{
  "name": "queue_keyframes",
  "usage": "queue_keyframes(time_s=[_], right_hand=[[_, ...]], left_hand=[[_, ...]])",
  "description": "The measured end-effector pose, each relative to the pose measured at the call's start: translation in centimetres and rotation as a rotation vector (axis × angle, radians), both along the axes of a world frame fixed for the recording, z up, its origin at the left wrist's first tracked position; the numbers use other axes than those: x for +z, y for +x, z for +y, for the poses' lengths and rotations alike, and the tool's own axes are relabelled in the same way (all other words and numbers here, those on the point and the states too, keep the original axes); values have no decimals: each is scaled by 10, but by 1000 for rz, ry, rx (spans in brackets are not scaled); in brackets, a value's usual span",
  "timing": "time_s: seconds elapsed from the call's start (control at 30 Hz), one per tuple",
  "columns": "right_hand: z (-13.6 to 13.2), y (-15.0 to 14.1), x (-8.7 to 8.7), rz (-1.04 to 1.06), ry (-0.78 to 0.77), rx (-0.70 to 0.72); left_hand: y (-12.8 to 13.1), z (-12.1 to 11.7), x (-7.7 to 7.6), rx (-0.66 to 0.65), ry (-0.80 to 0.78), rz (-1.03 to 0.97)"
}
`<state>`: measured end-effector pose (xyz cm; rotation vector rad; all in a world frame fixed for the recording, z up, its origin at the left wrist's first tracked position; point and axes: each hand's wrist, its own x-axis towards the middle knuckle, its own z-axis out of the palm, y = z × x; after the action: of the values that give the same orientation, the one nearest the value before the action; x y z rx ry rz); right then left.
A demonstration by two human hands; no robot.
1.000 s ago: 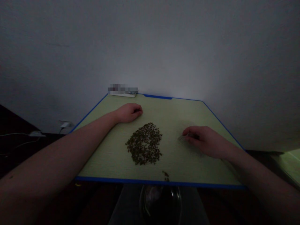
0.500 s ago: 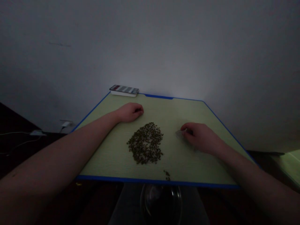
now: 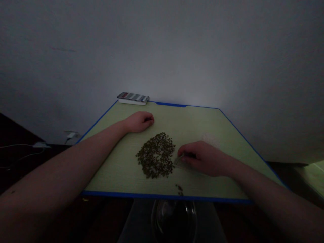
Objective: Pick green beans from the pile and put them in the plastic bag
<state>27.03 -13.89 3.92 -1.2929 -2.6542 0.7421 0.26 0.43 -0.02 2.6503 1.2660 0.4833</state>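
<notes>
A pile of small dark green beans [image 3: 156, 154] lies in the middle of a pale green table with a blue rim [image 3: 164, 196]. My left hand [image 3: 139, 121] rests curled on the table behind the pile, fingers closed, with nothing visible in it. My right hand [image 3: 201, 158] sits just right of the pile, its fingers pinched on a thin pale flat thing [image 3: 180, 162] whose edge touches the table near the beans. A few stray beans [image 3: 179, 188] lie near the front edge.
A phone [image 3: 133, 97] lies on a white block at the table's back left corner, against the wall. A glass bowl [image 3: 173, 219] sits below the front edge. A faint whitish patch [image 3: 209, 137] shows on the table's right side. Cables lie at far left.
My right hand has slid left from the table's right side to the edge of the bean pile, carrying the thin pale thing. The left hand has stayed put.
</notes>
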Motion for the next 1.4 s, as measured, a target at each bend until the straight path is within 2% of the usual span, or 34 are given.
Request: queue_keyframes(time_s=[0.3,0.57,0.93,1.23,1.4], right_hand=[[-3,2,8,-12,-77,149],[-3,1,0,2,-24,9],[-5,-3,4,24,-57,105],[-23,4,3,6,-72,-28],[-30,-6,3,2,-33,-20]], left_hand=[[-1,1,-1,-13,4,-12],[-1,1,-1,0,3,5],[-1,1,-1,-3,0,-9],[1,-1,1,9,-10,5],[0,0,0,-2,1,-5]])
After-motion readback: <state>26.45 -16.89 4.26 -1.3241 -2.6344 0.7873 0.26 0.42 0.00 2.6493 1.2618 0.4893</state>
